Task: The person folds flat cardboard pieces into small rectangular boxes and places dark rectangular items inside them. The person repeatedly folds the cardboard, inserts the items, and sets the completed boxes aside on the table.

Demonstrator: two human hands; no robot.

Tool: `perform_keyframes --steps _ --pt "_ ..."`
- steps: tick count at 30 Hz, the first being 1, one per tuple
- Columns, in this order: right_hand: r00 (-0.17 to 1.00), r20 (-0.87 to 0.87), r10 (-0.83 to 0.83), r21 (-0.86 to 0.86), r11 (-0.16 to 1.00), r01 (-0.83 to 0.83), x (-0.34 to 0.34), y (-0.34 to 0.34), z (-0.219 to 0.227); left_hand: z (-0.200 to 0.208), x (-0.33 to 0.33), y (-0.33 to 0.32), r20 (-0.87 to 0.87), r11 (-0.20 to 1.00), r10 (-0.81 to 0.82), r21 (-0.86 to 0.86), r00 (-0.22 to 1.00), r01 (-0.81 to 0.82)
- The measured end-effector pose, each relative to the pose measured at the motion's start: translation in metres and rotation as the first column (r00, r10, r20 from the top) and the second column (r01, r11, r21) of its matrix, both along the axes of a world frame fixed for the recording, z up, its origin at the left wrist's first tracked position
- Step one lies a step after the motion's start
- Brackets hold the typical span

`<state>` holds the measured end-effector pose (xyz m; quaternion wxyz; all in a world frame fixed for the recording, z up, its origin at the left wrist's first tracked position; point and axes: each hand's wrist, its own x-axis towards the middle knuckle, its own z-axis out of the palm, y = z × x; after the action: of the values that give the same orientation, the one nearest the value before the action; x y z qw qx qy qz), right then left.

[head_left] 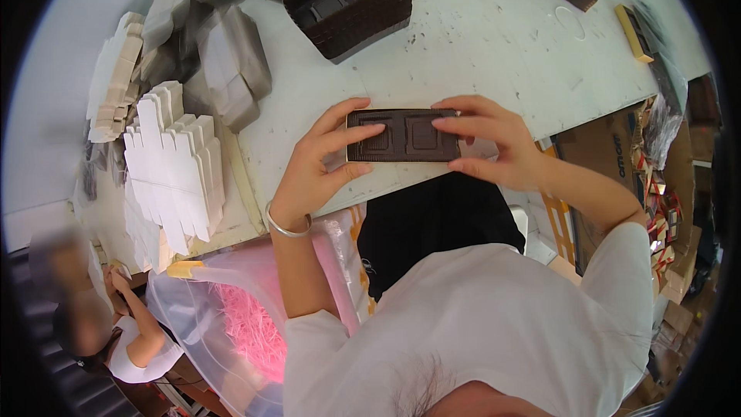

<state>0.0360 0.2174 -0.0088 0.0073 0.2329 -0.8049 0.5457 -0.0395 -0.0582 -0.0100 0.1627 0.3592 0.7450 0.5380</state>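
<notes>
A dark brown plastic tray insert with square recesses lies level near the table's front edge. A thin pale edge shows around it, perhaps of a shallow box. My left hand is closed on its left end, forefinger pressed on the top and thumb at the near edge. Its right end sits in my right hand, with fingers over the far corner and thumb below. Beyond my hands a tall stack of the same dark trays stands on the white table.
White flat folded cartons stand at the left, with grey bundles behind. Below them is a clear tub of pink shredded paper. Another person works at the lower left. A cardboard box stands at the right.
</notes>
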Motion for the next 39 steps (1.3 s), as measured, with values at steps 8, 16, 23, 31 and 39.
perform_keyframes --steps 8,16,23,31,39 --pt "0.997 0.048 0.061 -0.100 0.993 -0.056 -0.003 -0.004 0.004 0.002 -0.002 -0.001 0.061 1.000 -0.007 -0.007 0.998 0.007" --pt "0.896 -0.211 0.391 0.276 0.903 -0.330 -0.046 0.015 0.012 0.029 0.053 0.038 -0.558 0.854 0.157 -0.337 0.815 -0.396" --pt "0.926 -0.158 0.343 0.310 0.908 -0.283 -0.041 0.002 0.014 -0.006 0.064 0.053 -0.655 0.794 0.313 -0.217 0.688 -0.568" --pt "0.824 -0.465 0.322 0.676 0.731 0.096 -0.008 -0.022 0.010 -0.007 0.066 0.047 -0.653 0.707 0.165 -0.444 0.739 -0.550" --pt "0.897 -0.441 -0.041 0.392 0.890 0.233 0.008 -0.034 -0.007 0.000 0.040 0.026 -0.448 0.849 0.468 -0.010 0.762 -0.528"
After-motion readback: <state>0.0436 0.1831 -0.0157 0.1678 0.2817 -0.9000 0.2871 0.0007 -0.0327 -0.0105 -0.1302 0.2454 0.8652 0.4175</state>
